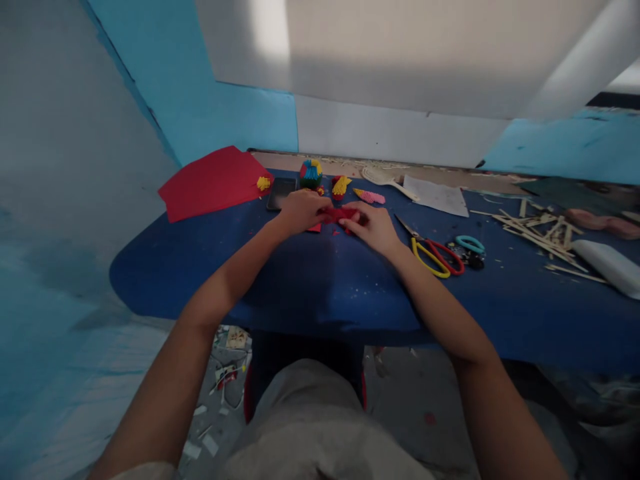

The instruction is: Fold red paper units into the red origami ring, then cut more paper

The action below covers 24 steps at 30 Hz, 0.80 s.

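Observation:
My left hand (300,210) and my right hand (373,227) meet over the blue table (310,280), both pinching a small piece of red paper (339,214) between their fingertips. Tiny red scraps (315,228) lie on the table under the hands. Just beyond them stand several small folded-paper models: a multicoloured ball (311,173), a yellow and red piece (341,187), a pink piece (370,196) and a small yellow piece (263,183). A dark phone (281,193) lies flat behind my left hand.
A red paper sheet (213,181) lies at the table's left. Scissors with yellow and red handles (434,256) and a teal-handled tool (469,245) lie right of my right hand. Wooden sticks (543,233), white paper (436,196) and a white object (607,263) fill the right. Scraps litter the floor.

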{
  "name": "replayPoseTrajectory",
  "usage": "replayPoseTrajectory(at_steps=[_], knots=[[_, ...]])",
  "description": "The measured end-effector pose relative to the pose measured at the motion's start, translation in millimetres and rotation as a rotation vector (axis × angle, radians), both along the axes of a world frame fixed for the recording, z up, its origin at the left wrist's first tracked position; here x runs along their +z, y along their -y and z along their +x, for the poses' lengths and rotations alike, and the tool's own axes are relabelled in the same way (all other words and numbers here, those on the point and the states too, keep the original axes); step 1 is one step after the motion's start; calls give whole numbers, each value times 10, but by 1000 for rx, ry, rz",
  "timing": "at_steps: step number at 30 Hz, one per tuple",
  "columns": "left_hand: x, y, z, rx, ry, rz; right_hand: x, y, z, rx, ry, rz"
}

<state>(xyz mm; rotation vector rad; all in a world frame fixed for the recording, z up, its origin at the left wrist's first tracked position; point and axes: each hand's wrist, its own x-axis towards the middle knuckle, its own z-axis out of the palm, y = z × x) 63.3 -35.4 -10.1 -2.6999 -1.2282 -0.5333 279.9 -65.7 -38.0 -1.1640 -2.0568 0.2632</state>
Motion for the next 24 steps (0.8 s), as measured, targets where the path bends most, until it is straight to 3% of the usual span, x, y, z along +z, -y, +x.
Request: replayPoseTrajectory(at_steps=[4,8,10,14,16,19,24], knots=[[-36,28,61,-37,17,19,-20,-2,-29,115,-57,-109],[-6,17,16,-52,70,-57,-18,-31,1,133,-97,-130],[26,6,-16,-4,173,-99,-10,-38,23,150,-100,-126],[64,14,-25,97,410,-133,22,-11,66,325,35,-221],[57,41,6,95,446,-139,35,3,78,290,64,-219],[11,92,74,64,414,-162,28,3,68,120,-66,-127],[-52,110,126,-131,392,-229,19,11,10,187,-77,-99]])
